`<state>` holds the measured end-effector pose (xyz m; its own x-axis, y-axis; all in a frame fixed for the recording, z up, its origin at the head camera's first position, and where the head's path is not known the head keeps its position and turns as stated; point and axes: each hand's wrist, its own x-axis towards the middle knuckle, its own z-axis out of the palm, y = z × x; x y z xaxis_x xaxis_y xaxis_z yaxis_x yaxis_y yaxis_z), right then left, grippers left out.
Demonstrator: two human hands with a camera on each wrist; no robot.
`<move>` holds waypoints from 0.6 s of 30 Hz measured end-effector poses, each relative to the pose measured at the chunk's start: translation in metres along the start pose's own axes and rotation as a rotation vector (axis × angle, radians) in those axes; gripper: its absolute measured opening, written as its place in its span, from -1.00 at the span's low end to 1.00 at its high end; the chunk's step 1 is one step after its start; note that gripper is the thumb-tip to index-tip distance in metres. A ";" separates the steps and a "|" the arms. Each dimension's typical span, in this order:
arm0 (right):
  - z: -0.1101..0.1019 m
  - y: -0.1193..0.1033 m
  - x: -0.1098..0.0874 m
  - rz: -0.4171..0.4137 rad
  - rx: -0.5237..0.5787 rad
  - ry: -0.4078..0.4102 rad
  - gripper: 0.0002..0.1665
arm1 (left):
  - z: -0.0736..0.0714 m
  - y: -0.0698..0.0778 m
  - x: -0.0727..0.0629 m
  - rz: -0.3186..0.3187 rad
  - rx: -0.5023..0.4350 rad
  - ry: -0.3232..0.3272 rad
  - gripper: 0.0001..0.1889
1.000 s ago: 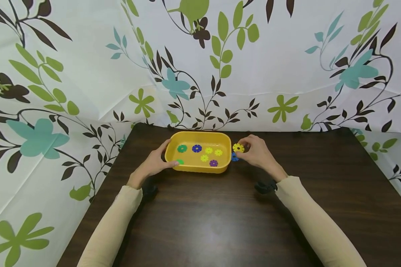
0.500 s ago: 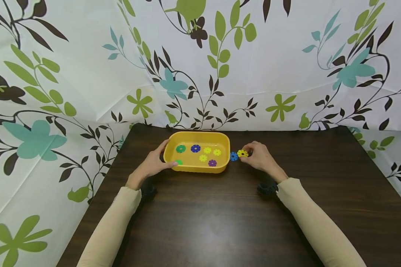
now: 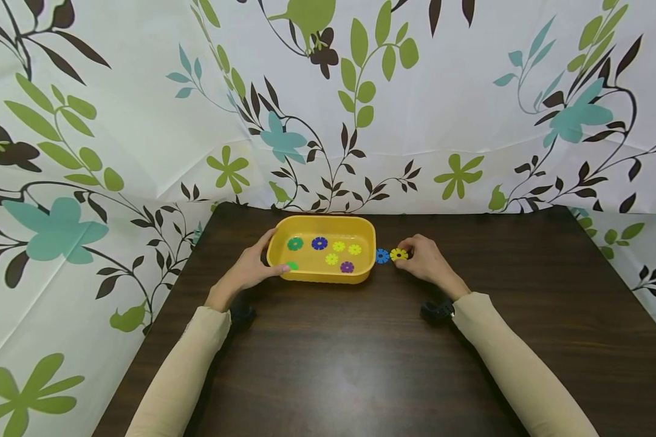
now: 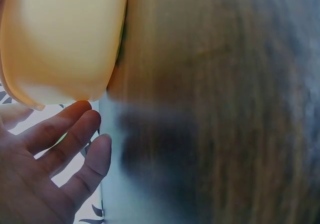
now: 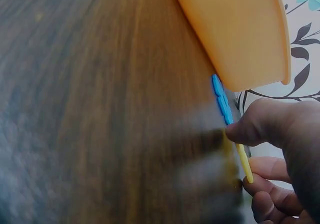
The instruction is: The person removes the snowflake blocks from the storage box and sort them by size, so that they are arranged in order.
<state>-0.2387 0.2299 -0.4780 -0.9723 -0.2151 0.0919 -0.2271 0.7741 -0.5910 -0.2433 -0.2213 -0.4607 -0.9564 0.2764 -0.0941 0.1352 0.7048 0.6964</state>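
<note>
My left hand (image 3: 247,267) grips the left end of a yellow plastic tray (image 3: 328,277), the thumb over the front rim. Fingertips touch the tray's end wall (image 4: 60,44) in the left wrist view. Between thumb and fingers my right hand (image 3: 427,260) pinches a yellow notched flower disc (image 3: 398,254), which lies just right of the tray. A blue notched disc (image 3: 382,256) lies flat between it and the tray wall. Seen edge-on in the right wrist view, the blue disc (image 5: 221,99) and yellow disc (image 5: 244,164) line up end to end.
Inside the tray lie a green disc (image 3: 295,243), a dark blue disc (image 3: 319,243), a purple disc (image 3: 347,267), several small yellow-green ones and another green one by the left thumb. A floral cloth (image 3: 393,176) hangs behind the dark wooden table (image 3: 339,352).
The right hand has moved slightly right and toward me with the yellow disc, bringing it down from above the blue disc to its right side. The left hand still holds the tray.
</note>
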 end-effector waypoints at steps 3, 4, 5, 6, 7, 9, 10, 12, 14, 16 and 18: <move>0.000 0.001 0.001 0.003 0.003 -0.004 -0.49 | 0.000 0.000 0.000 0.003 0.007 0.001 0.21; 0.000 0.002 0.001 0.006 0.003 -0.006 -0.48 | 0.000 0.000 0.000 0.002 0.008 0.001 0.21; 0.000 0.002 0.001 0.008 0.003 -0.008 -0.48 | -0.001 0.000 0.000 0.001 0.009 0.001 0.21; 0.000 0.002 0.002 0.012 0.003 -0.011 -0.48 | -0.001 0.000 0.000 0.000 0.010 0.000 0.21; 0.000 0.003 0.002 0.017 0.003 -0.013 -0.48 | -0.001 0.000 0.000 -0.004 0.009 0.000 0.21; 0.000 0.003 0.003 0.027 0.004 -0.020 -0.48 | -0.001 0.000 0.000 -0.010 0.009 -0.003 0.20; 0.000 0.003 0.003 0.032 0.004 -0.023 -0.48 | -0.001 0.001 0.000 -0.012 0.011 -0.005 0.20; 0.000 0.003 0.003 0.042 0.008 -0.030 -0.47 | -0.001 0.001 0.000 -0.014 0.015 -0.009 0.20; -0.001 0.003 0.003 0.051 0.011 -0.036 -0.47 | 0.000 0.001 0.000 -0.018 0.017 -0.011 0.20; -0.001 0.002 0.003 0.060 0.014 -0.040 -0.47 | 0.000 0.001 0.000 -0.022 0.018 -0.010 0.20; -0.001 0.001 0.003 0.072 0.018 -0.046 -0.47 | 0.000 0.001 0.000 -0.023 0.017 -0.011 0.20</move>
<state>-0.2416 0.2312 -0.4774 -0.9824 -0.1864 0.0119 -0.1550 0.7779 -0.6090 -0.2434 -0.2206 -0.4605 -0.9564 0.2671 -0.1184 0.1171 0.7218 0.6821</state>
